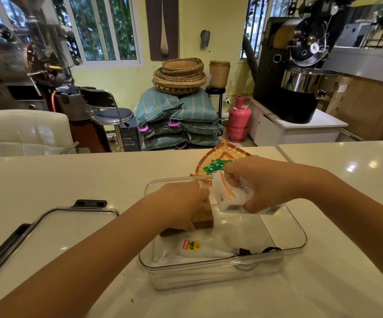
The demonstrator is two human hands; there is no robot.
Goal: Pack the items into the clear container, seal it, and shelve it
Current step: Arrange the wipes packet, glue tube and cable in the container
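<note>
We had the clear rectangular plastic container (296, 228) sitting on the cream bench (71, 180), lid off. Our left hand (181, 203) had its fingers wrapped round a brown wooden block (203, 218) inside it, and our right hand (266, 182) gripped a white labelled packet (228, 196) just above.

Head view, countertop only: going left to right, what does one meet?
Container lid → left hand gripping a wooden block → white packet in the right hand.
</note>
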